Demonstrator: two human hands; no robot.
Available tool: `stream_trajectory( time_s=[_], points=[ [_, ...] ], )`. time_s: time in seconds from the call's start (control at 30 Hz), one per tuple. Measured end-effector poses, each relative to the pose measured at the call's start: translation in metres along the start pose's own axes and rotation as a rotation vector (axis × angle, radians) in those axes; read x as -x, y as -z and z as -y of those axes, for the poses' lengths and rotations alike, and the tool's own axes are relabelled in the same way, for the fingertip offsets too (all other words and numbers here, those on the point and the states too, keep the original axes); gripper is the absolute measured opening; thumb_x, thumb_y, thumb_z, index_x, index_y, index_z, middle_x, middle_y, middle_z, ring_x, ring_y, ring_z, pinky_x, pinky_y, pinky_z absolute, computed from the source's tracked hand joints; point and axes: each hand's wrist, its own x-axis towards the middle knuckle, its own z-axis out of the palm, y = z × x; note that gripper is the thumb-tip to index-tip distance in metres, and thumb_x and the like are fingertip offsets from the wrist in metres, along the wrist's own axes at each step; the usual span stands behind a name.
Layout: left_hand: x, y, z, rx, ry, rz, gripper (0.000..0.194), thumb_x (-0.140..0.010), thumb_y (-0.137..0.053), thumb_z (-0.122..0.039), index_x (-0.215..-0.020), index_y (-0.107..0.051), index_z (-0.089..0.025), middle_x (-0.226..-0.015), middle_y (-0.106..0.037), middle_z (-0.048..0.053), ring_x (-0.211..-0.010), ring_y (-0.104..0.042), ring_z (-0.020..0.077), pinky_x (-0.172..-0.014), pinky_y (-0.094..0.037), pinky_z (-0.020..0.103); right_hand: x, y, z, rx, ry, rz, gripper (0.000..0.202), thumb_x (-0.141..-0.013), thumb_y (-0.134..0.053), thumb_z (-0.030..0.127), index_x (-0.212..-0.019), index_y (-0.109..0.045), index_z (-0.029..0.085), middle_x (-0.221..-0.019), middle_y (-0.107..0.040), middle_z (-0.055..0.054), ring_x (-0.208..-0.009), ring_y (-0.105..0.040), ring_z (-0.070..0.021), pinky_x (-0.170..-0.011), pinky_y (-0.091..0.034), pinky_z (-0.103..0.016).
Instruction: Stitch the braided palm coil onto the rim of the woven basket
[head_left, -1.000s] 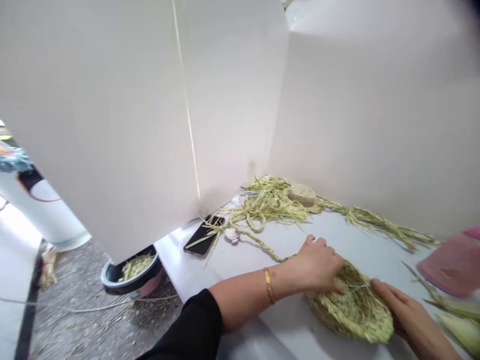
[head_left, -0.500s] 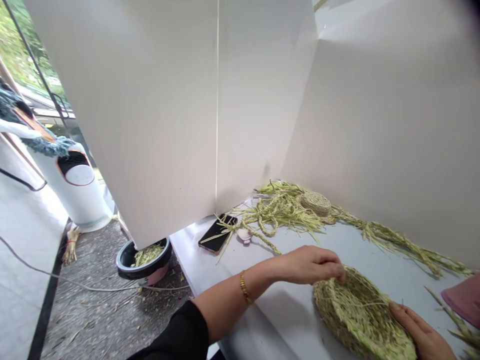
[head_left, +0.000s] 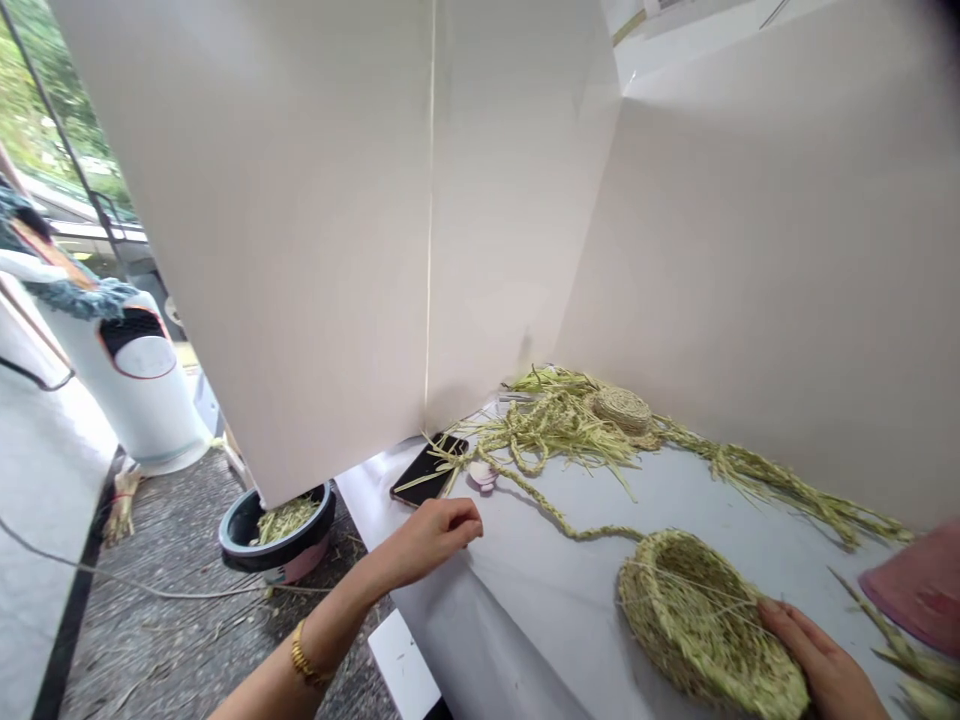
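A round woven straw basket [head_left: 697,640] leans tilted at the table's front right, its hollow facing up. My right hand [head_left: 825,660] grips its right rim, thumb on top. Pale thin thread crosses the basket's opening. From its far rim a braided straw cord [head_left: 559,515] runs back to a heap of straw [head_left: 547,430]. My left hand [head_left: 435,535], a gold bracelet on its wrist, hovers over the table's left edge, apart from the basket. Its fingers are curled together; what they pinch, if anything, is too small to make out.
A phone [head_left: 429,470] and a small pinkish-white object [head_left: 482,476] lie near the straw. A coiled straw disc [head_left: 622,410] sits on the heap. White boards [head_left: 300,250] wall the table [head_left: 712,490]. A bucket of scraps [head_left: 277,545] stands on the floor; a pink object [head_left: 919,590] sits at right.
My left hand has moved from the basket's far rim leftward to the table's left edge. My right hand keeps its grip on the basket. The view has shifted slightly.
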Motion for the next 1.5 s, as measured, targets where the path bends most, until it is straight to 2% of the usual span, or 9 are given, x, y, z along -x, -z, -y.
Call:
stream_trajectory(
  time_s=[0.17, 0.43, 0.67, 0.87, 1.0, 1.1, 1.17, 1.3, 1.5],
  points=[
    [0.000, 0.006, -0.004, -0.042, 0.003, 0.153, 0.023, -0.083, -0.042, -0.028, -0.079, -0.062, -0.018, -0.072, -0.060, -0.001, -0.067, -0.051, 0.0126, -0.062, -0.035, 0.021, 0.002, -0.004, 0.001, -0.078, -0.081, 0.090, 0.040, -0.062, -0.073, 0.045, -0.093, -0.064, 0.021, -0.093, -0.070, -0.005, -0.079, -0.066, -0.0224, -0.063, -0.053, -0.027],
    [-0.013, -0.012, 0.003, -0.086, -0.013, -0.132, 0.027, -0.086, -0.039, -0.033, -0.092, -0.062, -0.019, -0.096, -0.063, 0.003, -0.086, -0.055, 0.0158, -0.075, -0.039, 0.024, 0.014, -0.009, 0.014, -0.105, -0.075, 0.145, 0.045, -0.066, -0.071, 0.046, -0.101, -0.062, 0.019, -0.093, -0.069, -0.004, -0.072, -0.065, -0.0183, -0.065, -0.051, -0.026],
    [-0.008, -0.017, 0.007, -0.293, 0.098, 0.064, 0.022, -0.082, -0.040, -0.027, -0.073, -0.059, -0.019, -0.070, -0.061, 0.001, -0.069, -0.055, 0.0160, -0.060, -0.033, 0.023, 0.011, -0.008, 0.011, -0.138, -0.096, 0.179, 0.042, -0.071, -0.069, 0.046, -0.101, -0.058, 0.021, -0.087, -0.068, -0.001, -0.071, -0.062, -0.0166, -0.060, -0.048, -0.023],
    [-0.024, -0.007, -0.013, -0.297, 0.030, -0.113, 0.029, -0.088, -0.036, -0.034, -0.079, -0.059, -0.019, -0.070, -0.059, 0.001, -0.068, -0.053, 0.0151, -0.061, -0.034, 0.023, 0.002, -0.006, 0.005, -0.164, -0.068, 0.207, 0.033, -0.071, -0.070, 0.044, -0.092, -0.057, 0.023, -0.083, -0.066, 0.001, -0.070, -0.060, -0.0167, -0.058, -0.045, -0.024],
    [-0.075, -0.036, -0.075, -0.172, -0.301, 0.006, 0.026, -0.089, -0.039, -0.032, -0.084, -0.060, -0.019, -0.078, -0.061, 0.002, -0.074, -0.054, 0.0144, -0.068, -0.039, 0.023, 0.004, -0.010, 0.013, -0.118, 0.025, 0.260, 0.031, -0.072, -0.068, 0.045, -0.088, -0.058, 0.020, -0.075, -0.062, 0.000, -0.066, -0.056, -0.0164, -0.060, -0.044, -0.026],
    [-0.121, -0.076, -0.126, -0.078, -0.625, 0.091, 0.023, -0.088, -0.044, -0.030, -0.098, -0.061, -0.019, -0.101, -0.060, 0.006, -0.097, -0.053, 0.0165, -0.089, -0.038, 0.027, 0.005, -0.012, 0.020, -0.119, 0.076, 0.315, 0.030, -0.076, -0.063, 0.047, -0.081, -0.055, 0.018, -0.067, -0.055, 0.001, -0.059, -0.049, -0.0120, -0.054, -0.038, -0.022],
    [-0.148, -0.104, -0.148, -0.058, -0.753, 0.256, 0.027, -0.089, -0.043, -0.029, -0.108, -0.059, -0.019, -0.111, -0.059, 0.007, -0.106, -0.051, 0.0176, -0.095, -0.036, 0.028, 0.003, -0.010, 0.022, -0.129, 0.056, 0.309, 0.032, -0.080, -0.058, 0.049, -0.074, -0.050, 0.018, -0.055, -0.041, 0.006, -0.047, -0.035, -0.0069, -0.044, -0.027, -0.018],
    [-0.185, -0.143, -0.157, -0.027, -0.828, 0.632, 0.029, -0.090, -0.041, -0.027, -0.109, -0.062, -0.020, -0.105, -0.063, 0.006, -0.097, -0.057, 0.0156, -0.087, -0.041, 0.025, 0.001, -0.002, 0.025, -0.164, 0.016, 0.312, 0.037, -0.082, -0.054, 0.047, -0.063, -0.040, 0.019, -0.049, -0.020, 0.010, -0.042, -0.014, -0.0048, -0.040, -0.010, -0.019],
    [-0.206, -0.151, -0.159, 0.003, -0.828, 0.677, 0.034, -0.084, -0.052, -0.031, -0.116, -0.057, -0.020, -0.115, -0.058, 0.007, -0.105, -0.053, 0.0175, -0.089, -0.039, 0.025, 0.000, 0.007, 0.035, -0.129, -0.035, 0.349, 0.020, -0.080, -0.058, 0.036, -0.080, -0.055, 0.016, -0.049, -0.019, 0.010, -0.043, -0.012, -0.0048, -0.041, -0.008, -0.020]
  ],
)
